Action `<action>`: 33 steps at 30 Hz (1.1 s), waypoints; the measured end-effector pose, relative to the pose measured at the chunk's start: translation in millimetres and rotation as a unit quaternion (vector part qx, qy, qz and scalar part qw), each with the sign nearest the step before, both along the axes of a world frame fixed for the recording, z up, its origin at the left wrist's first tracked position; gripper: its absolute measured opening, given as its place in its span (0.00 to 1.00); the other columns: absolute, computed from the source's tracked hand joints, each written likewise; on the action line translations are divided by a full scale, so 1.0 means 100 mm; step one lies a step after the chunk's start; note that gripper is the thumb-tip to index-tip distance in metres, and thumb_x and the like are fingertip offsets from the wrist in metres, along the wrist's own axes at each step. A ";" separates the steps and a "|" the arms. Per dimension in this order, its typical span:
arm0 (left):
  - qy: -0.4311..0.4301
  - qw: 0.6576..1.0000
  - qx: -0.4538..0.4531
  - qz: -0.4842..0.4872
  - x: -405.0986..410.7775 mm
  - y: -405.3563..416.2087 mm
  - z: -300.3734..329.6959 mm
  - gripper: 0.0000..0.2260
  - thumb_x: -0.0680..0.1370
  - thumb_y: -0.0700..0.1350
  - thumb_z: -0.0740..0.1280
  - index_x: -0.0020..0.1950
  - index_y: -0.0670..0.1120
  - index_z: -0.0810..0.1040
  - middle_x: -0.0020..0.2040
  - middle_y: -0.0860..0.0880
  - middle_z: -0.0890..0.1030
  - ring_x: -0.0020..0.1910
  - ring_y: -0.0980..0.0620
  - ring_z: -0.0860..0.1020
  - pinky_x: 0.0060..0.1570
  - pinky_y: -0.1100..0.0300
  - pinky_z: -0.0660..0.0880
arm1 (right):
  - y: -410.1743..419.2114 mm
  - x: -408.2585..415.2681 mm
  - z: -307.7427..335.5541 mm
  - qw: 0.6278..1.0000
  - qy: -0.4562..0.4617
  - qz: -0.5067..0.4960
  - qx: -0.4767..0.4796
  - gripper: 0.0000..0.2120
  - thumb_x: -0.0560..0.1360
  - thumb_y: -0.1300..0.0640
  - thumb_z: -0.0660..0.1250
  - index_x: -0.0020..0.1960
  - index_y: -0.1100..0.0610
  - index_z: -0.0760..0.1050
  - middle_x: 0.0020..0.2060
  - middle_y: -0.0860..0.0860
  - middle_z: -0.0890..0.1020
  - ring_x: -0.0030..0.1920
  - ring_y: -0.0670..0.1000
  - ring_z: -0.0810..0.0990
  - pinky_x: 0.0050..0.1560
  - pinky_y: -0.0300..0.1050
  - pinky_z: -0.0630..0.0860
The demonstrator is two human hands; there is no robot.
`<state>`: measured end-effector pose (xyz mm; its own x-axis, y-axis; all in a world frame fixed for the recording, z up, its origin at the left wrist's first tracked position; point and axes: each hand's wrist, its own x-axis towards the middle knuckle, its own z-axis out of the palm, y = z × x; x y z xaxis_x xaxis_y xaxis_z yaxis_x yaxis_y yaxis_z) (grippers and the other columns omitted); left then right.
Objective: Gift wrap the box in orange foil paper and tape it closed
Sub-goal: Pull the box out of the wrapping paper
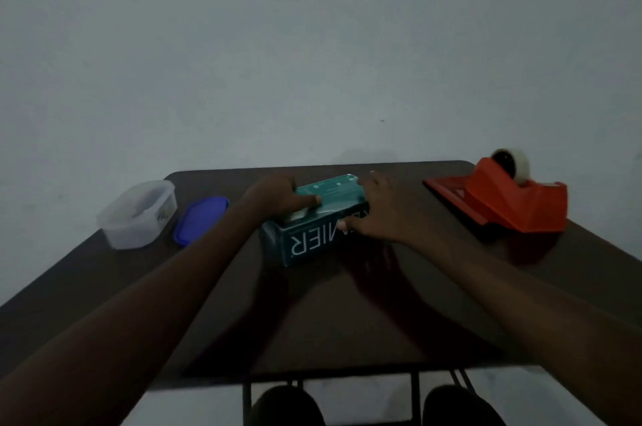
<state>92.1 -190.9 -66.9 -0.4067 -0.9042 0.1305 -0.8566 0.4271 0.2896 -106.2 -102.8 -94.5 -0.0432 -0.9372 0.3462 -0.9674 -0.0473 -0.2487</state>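
Hands on the teal box (305, 238) mid-counter (347, 321): our left grip (278, 198) curls round it, right grip (378, 214) lies spread. No foil visible, so keep it square.

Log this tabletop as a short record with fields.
box: teal box, mid-table, unwrapped
left hand: left hand grips the box's left end
right hand: right hand lies on its right end
tape: orange tape dispenser, far right
other: clear plastic container with blue lid beside it, far left
foil paper: not in view
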 end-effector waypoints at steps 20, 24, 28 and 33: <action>0.131 0.975 -0.017 0.181 2.00 1.50 -0.02 0.27 0.72 0.65 0.67 0.63 0.48 0.78 0.60 0.43 0.80 0.55 0.45 0.77 0.54 0.55 0.72 | 0.50 1.95 0.12 0.870 -0.456 0.141 0.126 0.17 0.77 0.61 0.65 0.64 0.61 0.69 0.54 0.60 0.79 0.44 0.56 0.81 0.38 0.50 0.83; 0.112 0.972 -0.016 0.208 2.32 1.66 -0.08 0.29 0.70 0.66 0.64 0.62 0.47 0.78 0.54 0.46 0.80 0.48 0.48 0.75 0.46 0.58 0.69 | 0.49 2.31 -0.01 0.864 -0.452 0.172 0.143 0.15 0.76 0.60 0.68 0.60 0.59 0.68 0.52 0.56 0.79 0.50 0.57 0.82 0.40 0.48 0.83; 0.102 0.969 -0.028 0.222 2.40 1.65 -0.15 0.32 0.66 0.66 0.60 0.63 0.48 0.77 0.51 0.47 0.80 0.45 0.48 0.76 0.42 0.59 0.69 | 0.43 2.48 -0.11 0.862 -0.463 0.167 0.123 0.16 0.74 0.62 0.68 0.57 0.51 0.66 0.44 0.49 0.76 0.49 0.55 0.81 0.51 0.59 0.81; 0.108 0.966 -0.040 0.231 2.36 1.51 -0.18 0.33 0.65 0.66 0.58 0.62 0.49 0.79 0.53 0.46 0.82 0.47 0.48 0.76 0.43 0.58 0.69 | 0.35 2.49 -0.11 0.865 -0.464 0.161 0.101 0.17 0.73 0.60 0.68 0.58 0.51 0.68 0.43 0.49 0.77 0.48 0.54 0.81 0.51 0.58 0.81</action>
